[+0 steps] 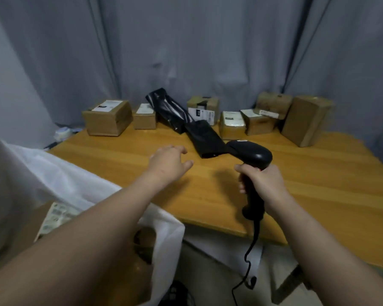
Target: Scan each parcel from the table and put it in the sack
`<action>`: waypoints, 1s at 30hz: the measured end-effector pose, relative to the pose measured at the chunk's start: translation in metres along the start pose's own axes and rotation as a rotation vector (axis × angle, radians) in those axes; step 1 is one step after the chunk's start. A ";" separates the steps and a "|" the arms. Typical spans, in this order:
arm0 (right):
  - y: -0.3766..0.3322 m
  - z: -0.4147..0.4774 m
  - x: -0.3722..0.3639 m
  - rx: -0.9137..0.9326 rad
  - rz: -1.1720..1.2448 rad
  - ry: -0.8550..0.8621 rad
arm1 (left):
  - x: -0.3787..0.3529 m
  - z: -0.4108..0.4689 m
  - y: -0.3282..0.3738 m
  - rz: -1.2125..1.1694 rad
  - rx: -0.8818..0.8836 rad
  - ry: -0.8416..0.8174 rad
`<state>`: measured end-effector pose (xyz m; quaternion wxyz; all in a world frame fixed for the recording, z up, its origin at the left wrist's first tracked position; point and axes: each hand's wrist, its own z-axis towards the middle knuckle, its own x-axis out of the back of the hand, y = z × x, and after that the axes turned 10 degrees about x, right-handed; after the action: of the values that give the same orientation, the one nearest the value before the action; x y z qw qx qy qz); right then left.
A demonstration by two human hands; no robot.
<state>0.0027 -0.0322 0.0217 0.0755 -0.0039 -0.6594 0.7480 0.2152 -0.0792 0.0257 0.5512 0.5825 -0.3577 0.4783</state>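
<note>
Several brown cardboard parcels line the back of the wooden table [318, 184], among them a large box [107, 118] at the left and a tall box [305, 120] at the right. A long black plastic parcel [205, 139] lies on the table, and another black bag [167, 109] leans behind it. My right hand [261, 180] grips the handle of a black barcode scanner [251, 151] whose head is beside the black parcel. My left hand [169, 162] hovers above the table with fingers spread, holding nothing. The white sack [53, 168] stands open at the lower left with a labelled parcel [55, 215] inside.
Grey curtains hang behind the table and on both sides. The scanner's cable [250, 257] dangles off the table's front edge toward the floor. A small pale object [63, 132] lies past the table's left edge.
</note>
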 end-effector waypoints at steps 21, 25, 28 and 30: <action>0.075 0.044 0.035 -0.272 0.308 0.157 | -0.110 0.122 0.051 0.370 -0.120 -0.038; 0.074 0.024 0.033 -0.276 0.384 0.218 | -0.112 0.079 0.044 0.273 -0.219 -0.024; 0.077 0.001 0.035 -0.282 0.450 0.243 | -0.103 0.034 0.050 -0.066 -0.223 -0.030; 0.079 -0.014 0.038 -0.252 0.510 0.285 | -0.087 0.011 0.055 -0.284 -0.183 -0.005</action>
<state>-0.0416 -0.0238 -0.0549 -0.0241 -0.2830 -0.7074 0.6472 0.1403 -0.1069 -0.0399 0.6631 0.5757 -0.3153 0.3598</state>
